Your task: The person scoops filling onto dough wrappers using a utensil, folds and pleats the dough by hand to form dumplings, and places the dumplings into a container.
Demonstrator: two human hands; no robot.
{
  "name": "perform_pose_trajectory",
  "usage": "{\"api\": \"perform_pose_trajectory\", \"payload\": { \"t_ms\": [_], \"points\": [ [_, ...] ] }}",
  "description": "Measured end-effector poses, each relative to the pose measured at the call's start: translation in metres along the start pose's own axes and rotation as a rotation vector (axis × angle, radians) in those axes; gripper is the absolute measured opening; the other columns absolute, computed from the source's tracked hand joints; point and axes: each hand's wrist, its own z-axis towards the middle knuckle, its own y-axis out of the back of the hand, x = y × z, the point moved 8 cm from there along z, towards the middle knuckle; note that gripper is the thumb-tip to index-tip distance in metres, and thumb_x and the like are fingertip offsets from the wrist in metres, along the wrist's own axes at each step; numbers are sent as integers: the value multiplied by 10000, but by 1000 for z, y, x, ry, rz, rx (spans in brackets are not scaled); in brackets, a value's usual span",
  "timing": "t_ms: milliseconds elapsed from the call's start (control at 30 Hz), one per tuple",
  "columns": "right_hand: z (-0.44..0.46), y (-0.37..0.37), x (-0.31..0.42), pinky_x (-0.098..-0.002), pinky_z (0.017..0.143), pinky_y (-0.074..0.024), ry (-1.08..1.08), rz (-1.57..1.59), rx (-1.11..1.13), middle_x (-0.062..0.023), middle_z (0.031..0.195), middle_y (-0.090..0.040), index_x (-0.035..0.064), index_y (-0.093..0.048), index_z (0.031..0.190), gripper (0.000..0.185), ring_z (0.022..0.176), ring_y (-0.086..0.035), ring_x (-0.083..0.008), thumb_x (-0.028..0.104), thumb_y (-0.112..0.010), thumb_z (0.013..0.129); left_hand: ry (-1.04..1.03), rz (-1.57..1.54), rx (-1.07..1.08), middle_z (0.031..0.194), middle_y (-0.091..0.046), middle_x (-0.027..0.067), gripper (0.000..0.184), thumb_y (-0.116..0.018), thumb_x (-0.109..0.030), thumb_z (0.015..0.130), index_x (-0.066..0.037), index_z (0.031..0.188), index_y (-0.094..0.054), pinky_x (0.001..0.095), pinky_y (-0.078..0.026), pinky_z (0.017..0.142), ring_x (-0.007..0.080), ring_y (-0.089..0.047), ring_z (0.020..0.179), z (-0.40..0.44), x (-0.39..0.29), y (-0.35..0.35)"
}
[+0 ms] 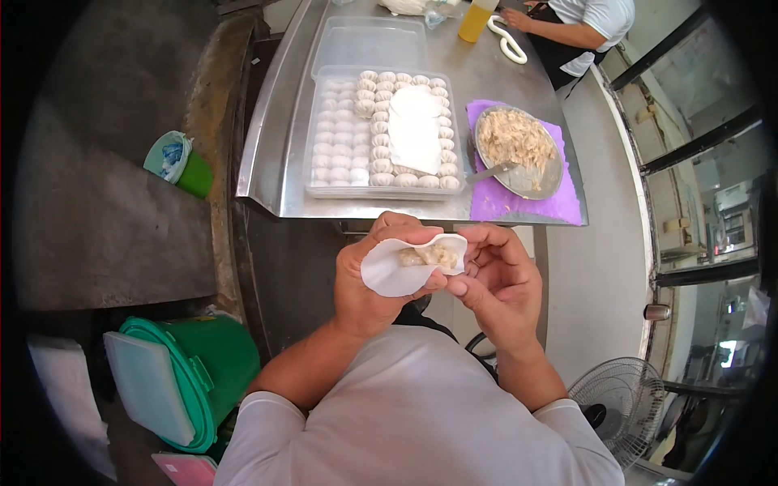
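A round white dough wrapper (387,271) with pale filling (429,256) in its fold is held in front of my chest. My left hand (365,279) cups it from the left, fingers behind and thumb along the filling. At its right edge, my right hand (498,279) pinches the dough between thumb and index finger. Beyond my hands, a plastic box (308,174) holds rows of pleated dumplings (405,180), with a stack of white wrappers (415,134) on top. To its right lies a metal plate of filling (515,138) with a spatula (489,172).
The plate rests on a purple cloth (567,206) at the steel table's (271,154) near right. Farther back are a bottle of yellow liquid (476,20), a dough strip (506,40) and another person (579,32). A fan (620,405) stands at lower right, a green bin (223,364) at lower left.
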Motion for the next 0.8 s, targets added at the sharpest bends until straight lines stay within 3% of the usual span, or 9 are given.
{"api": "perform_pose_trajectory", "payload": {
  "t_ms": [200, 267, 333, 467, 500, 567, 633, 700, 800],
  "points": [
    [-5, 3, -7, -251, 782, -524, 127, -162, -20, -80, 1093, -610, -41, -578, 1224, 347, 945, -607, -118, -75, -703, 902, 161, -114, -20, 1106, -594, 52, 426, -862, -25, 786, -70, 1184, -717, 266, -553, 799, 138, -589, 1034, -7, 9, 8],
    [-4, -5, 2, -245, 761, -517, 166, -229, -47, -71, 1072, -607, -41, -608, 1178, 289, 914, -602, -109, -65, -705, 906, 61, 123, 39, 1108, -591, 45, 445, -879, -32, 765, -75, 1179, -720, 271, -548, 821, 132, -601, 1005, -5, 0, 9],
    [-1, -7, -1, -238, 739, -498, -3, 45, -177, -62, 1044, -597, -43, -647, 1102, 197, 883, -583, -107, -54, -700, 913, 97, 156, 69, 1107, -597, 45, 446, -893, -37, 745, -68, 1157, -725, 270, -544, 822, 128, -603, 1001, -4, -8, 6],
    [1, -7, -7, -226, 708, -477, -29, -21, -18, -54, 1013, -580, -49, -644, 1117, 214, 856, -562, -104, -40, -706, 913, 203, 152, -5, 1094, -622, 48, 438, -930, -54, 691, -48, 1082, -733, 265, -529, 818, 122, -612, 976, -2, -15, 9],
    [3, -8, -1, -222, 697, -465, 75, -151, -7, -55, 1006, -575, -46, -649, 1115, 215, 844, -550, -100, -34, -712, 910, 201, 152, -8, 1094, -622, 48, 438, -930, -54, 691, -48, 1082, -733, 265, -529, 818, 122, -612, 976, -2, -13, 12],
    [3, -15, 8, -218, 685, -452, 177, -282, 11, -56, 998, -570, -43, -655, 1112, 216, 832, -539, -96, -29, -718, 906, 47, 221, 91, 1074, -636, 53, 427, -936, -58, 680, -41, 1048, -721, 260, -525, 811, 125, -616, 972, -1, -18, 12],
    [2, -15, 3, -213, 689, -431, 41, -135, -82, -56, 984, -563, -26, -674, 1088, 196, 829, -523, -93, -14, -730, 901, 47, 243, 141, 1071, -637, 55, 430, -937, -61, 682, -42, 1051, -717, 259, -524, 817, 126, -622, 959, 2, -21, 10],
    [3, -14, 8, -215, 694, -427, 92, -266, -18, -59, 986, -567, -19, -683, 1076, 183, 836, -520, -93, -10, -732, 899, 48, 265, 196, 1067, -638, 57, 433, -938, -65, 684, -44, 1054, -714, 259, -522, 823, 128, -628, 946, 0, -23, 5],
    [4, -21, 12, -222, 688, -425, 159, -401, 35, -69, 988, -577, -14, -695, 1052, 158, 833, -519, -102, 0, -734, 899, 166, -33, 24, 1076, -641, 63, 428, -937, -73, 692, -46, 1060, -718, 264, -523, 838, 125, -627, 967, -4, -15, 16]
  ]
}}
